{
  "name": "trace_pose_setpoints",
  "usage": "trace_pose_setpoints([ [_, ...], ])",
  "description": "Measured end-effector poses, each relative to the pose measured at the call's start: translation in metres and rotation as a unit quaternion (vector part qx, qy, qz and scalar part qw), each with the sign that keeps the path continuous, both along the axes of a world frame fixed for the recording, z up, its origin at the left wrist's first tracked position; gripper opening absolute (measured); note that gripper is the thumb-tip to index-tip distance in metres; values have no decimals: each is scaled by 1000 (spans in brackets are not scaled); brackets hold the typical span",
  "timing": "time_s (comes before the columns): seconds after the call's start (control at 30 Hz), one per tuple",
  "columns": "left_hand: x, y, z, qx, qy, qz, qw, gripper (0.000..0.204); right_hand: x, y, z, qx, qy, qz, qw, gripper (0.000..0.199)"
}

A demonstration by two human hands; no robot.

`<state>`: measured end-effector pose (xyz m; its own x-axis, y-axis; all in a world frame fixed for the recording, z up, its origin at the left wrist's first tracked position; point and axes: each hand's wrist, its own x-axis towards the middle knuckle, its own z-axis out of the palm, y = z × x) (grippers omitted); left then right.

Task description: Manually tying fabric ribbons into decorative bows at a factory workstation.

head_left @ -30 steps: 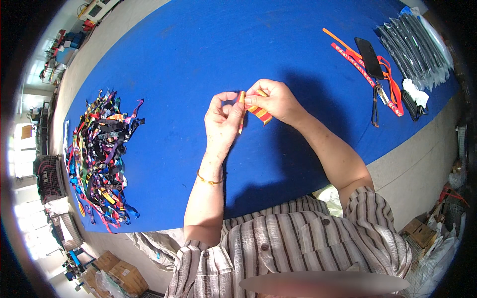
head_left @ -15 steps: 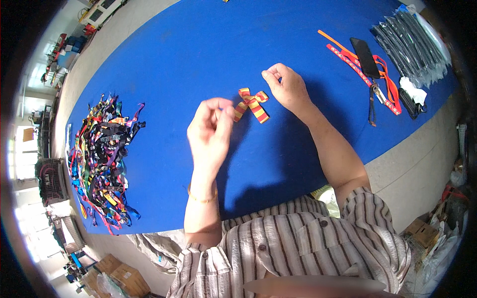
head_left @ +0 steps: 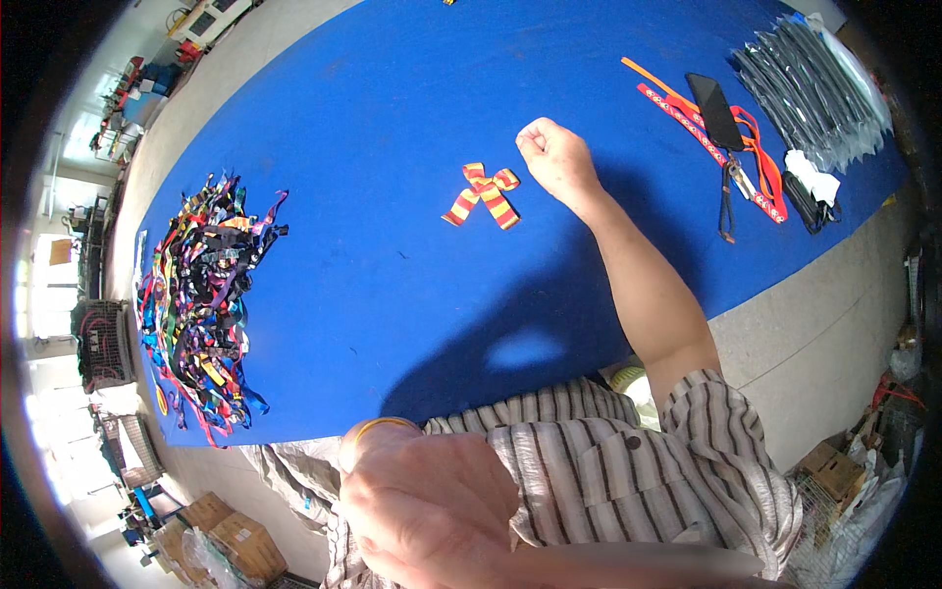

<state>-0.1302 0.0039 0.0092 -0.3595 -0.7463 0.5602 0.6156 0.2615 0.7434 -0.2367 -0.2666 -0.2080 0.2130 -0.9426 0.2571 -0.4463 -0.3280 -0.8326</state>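
A bow of red and yellow striped ribbon lies on the blue-covered table, two loops at its top and two tails spread below. Just right of it, my right hand is held closed, thumb against curled fingers; whatever may be inside is hidden. My left hand is raised close to the camera, in front of my striped shirt. Its back shows, but the fingers are out of sight or hidden by the blurred patch at the lower edge. No hand touches the bow.
On the left of the table lies a tangled heap of multicoloured ribbons. Toward the right are a dark phone, a red and orange lanyard with a metal clip, and a stack of dark plastic-wrapped packets. Cardboard boxes stand on the floor.
My left hand has left the bow and come down and back toward my body. Both bow tails now show fully. My right hand stays closed in nearly the same place.
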Motion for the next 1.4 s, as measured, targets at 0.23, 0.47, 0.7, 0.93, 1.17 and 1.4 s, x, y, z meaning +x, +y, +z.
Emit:
trace_pose_setpoints([
  [0.23,-19,1,6,-1,-45,26,999,21,0,2,3,-3,-3,12,1000,11],
  [0.47,-25,-20,-7,-6,-3,-27,1000,33,-16,0,3,17,22,2,1000,14],
  [0.7,7,-93,-71,112,-417,514,741,7,-10,9,19,78,-27,93,992,17],
  [0.93,56,-127,-167,-39,-588,543,598,14,5,28,31,-46,-17,226,973,10],
  [1.17,68,-131,-192,-29,-624,506,595,13,2,25,25,-144,115,252,950,4],
  [1.4,83,-140,-193,16,-551,554,625,9,-1,20,26,-149,79,278,946,4],
])
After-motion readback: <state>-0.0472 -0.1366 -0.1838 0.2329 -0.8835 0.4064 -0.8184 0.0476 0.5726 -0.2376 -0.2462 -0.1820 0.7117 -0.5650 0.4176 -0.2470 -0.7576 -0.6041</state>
